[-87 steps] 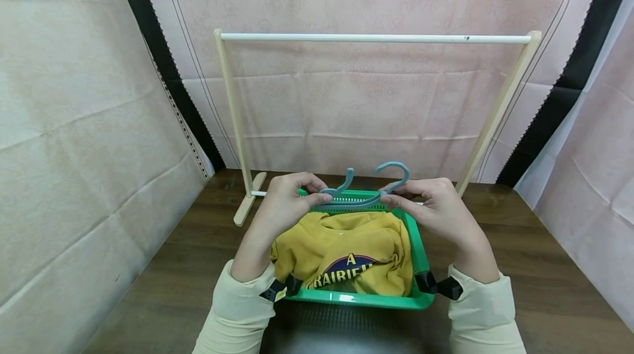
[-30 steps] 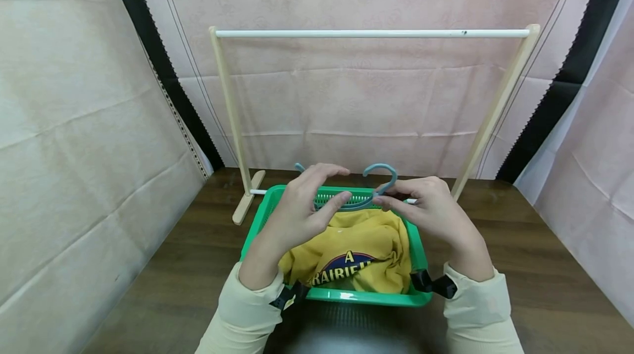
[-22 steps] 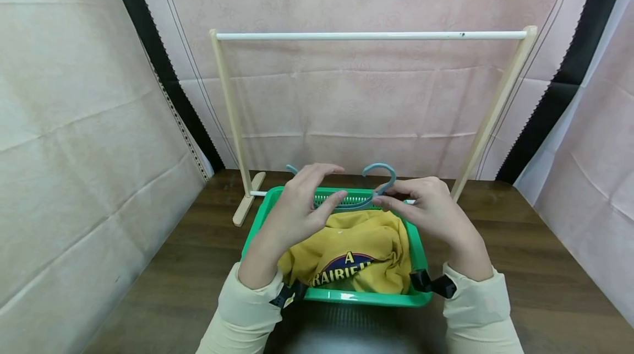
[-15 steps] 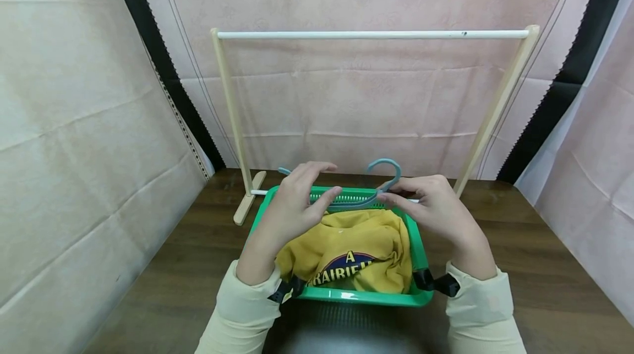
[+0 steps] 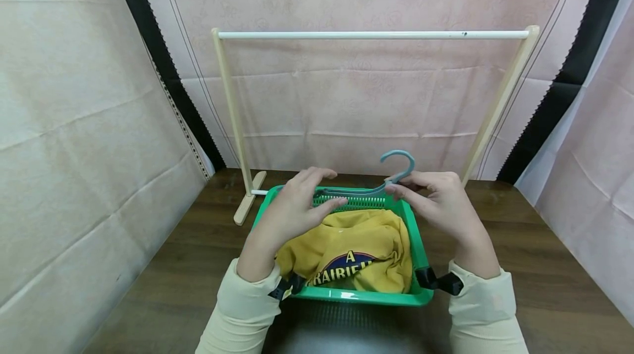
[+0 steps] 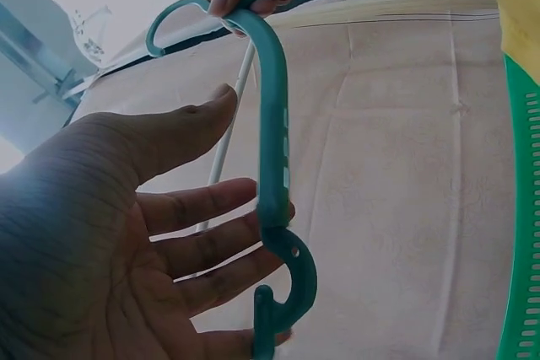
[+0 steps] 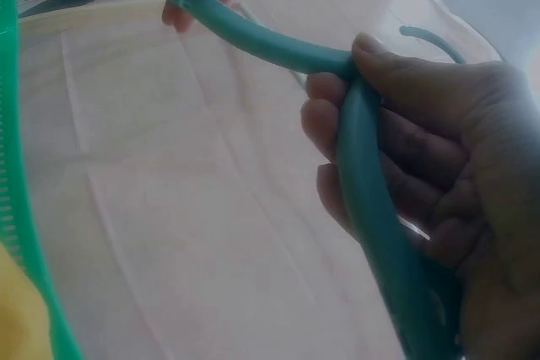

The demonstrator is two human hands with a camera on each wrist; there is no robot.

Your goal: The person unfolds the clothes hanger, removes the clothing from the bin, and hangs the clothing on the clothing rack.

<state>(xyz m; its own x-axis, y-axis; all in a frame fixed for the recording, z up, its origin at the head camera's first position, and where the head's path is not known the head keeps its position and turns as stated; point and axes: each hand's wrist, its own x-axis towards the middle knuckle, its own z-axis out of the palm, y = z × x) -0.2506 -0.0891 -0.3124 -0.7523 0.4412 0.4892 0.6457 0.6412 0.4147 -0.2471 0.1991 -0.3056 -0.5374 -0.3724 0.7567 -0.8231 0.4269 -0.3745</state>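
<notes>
My right hand [image 5: 436, 200] pinches a teal clothes hanger [image 5: 398, 152] just below its hook, thumb against the fingers, also plain in the right wrist view. My left hand [image 5: 297, 205] has its fingers extended and its thumb apart. In the left wrist view, those fingers lie behind the notched end of the hanger [image 6: 274, 115]; whether they touch it I cannot tell. Below both hands, a yellow garment [image 5: 366, 227] with a dark printed badge lies bunched in a green basket [image 5: 364, 297]. The left hand hides the hanger's left end in the head view.
Behind the basket stands a small clothes rack with a white top bar [image 5: 371, 35], pale posts [image 5: 230, 106] and a foot [image 5: 249, 200]. All of it stands on a dark wooden table [image 5: 500, 222]. Pale cloth walls [image 5: 356, 101] enclose the table.
My left hand has loosened its pinch on the hanger and spread its fingers. My right hand has lifted the hanger slightly up and to the right. Basket and garment have stayed put.
</notes>
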